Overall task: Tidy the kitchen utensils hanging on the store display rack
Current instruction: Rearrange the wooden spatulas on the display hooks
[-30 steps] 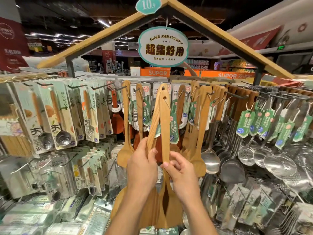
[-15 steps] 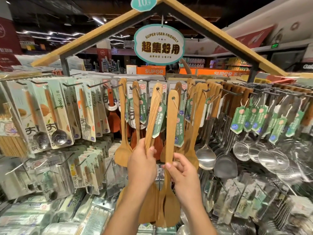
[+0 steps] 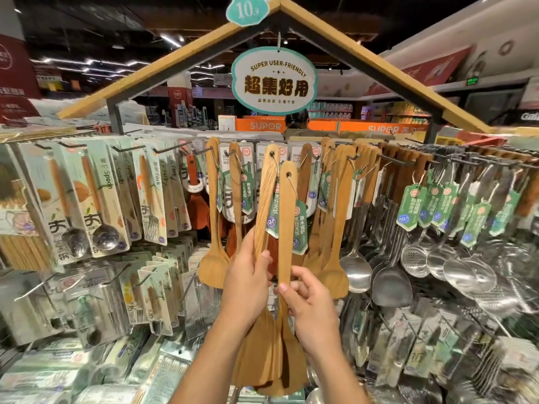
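Observation:
Two wooden spatulas stand upright in front of the display rack's hooks (image 3: 396,160). My left hand (image 3: 248,284) grips the handle of the taller, grained spatula (image 3: 266,196), whose top hole lies at the level of the hooks. My right hand (image 3: 309,304) pinches the handle of the shorter, smooth spatula (image 3: 286,217), which sits lower and carries a green tag (image 3: 300,231). Their blades overlap below my wrists. More wooden spatulas (image 3: 335,217) hang on hooks behind them.
Packaged spoons and forks (image 3: 96,196) hang at the left. Steel ladles and skimmers (image 3: 420,258) with green tags hang at the right. Packaged goods fill the shelf below. A sign (image 3: 274,80) hangs under the wooden roof frame.
The two spatulas have drawn apart a little and the right one has dropped lower relative to the left one. Both hands keep their holds.

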